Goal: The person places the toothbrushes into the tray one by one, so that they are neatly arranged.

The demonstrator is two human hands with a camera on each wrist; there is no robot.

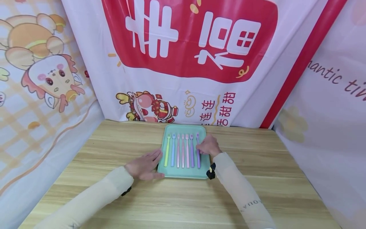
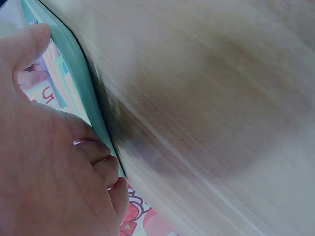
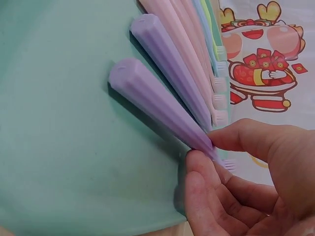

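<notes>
A mint-green tray (image 1: 183, 173) lies on the table with several toothbrushes in a row, heads toward the back wall. My right hand (image 1: 209, 145) pinches the rightmost purple toothbrush (image 3: 152, 103) between thumb and fingers near its neck. Just beside it lies another purple toothbrush (image 3: 170, 69), then pink ones (image 1: 183, 152), a blue one (image 1: 173, 152) and a yellow-green one (image 1: 167, 152) at the left end. My left hand (image 1: 145, 165) rests against the tray's left edge, its fingers extended and the thumb at the near left corner.
The tray stands near the back edge of the wood-grain table (image 1: 128, 203). Behind it hangs a red and white printed cloth (image 1: 183, 86). Patterned cloths (image 1: 37, 79) close off the sides. A black band (image 1: 211, 171) sits at the right wrist.
</notes>
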